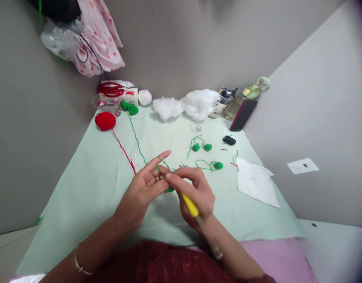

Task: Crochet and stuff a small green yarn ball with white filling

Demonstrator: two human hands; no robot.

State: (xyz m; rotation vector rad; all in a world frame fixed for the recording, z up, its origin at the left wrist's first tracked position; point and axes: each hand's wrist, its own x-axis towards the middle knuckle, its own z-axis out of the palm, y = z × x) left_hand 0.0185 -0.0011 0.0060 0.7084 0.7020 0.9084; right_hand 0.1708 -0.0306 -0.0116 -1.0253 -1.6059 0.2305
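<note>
Green yarn runs over the raised index finger of my left hand [144,188], whose thumb and other fingers pinch a small green crocheted piece [169,190]. My right hand [195,192] grips a crochet hook by its yellow handle [190,205]; the hook's tip is hidden at the fingers, close against the green piece. From my left hand a green strand [136,137] leads back to a green yarn bundle [130,107]. Two small green balls [207,147] with loose tails lie beyond my right hand, and another green ball [218,165] lies nearer.
A red yarn ball [105,121], red scissors [112,89], white yarn [144,97] and white stuffing [200,104] line the back. At right are a pen cup [218,107], a bottle [232,108], a phone [244,115], a black object [229,140] and white paper [254,182].
</note>
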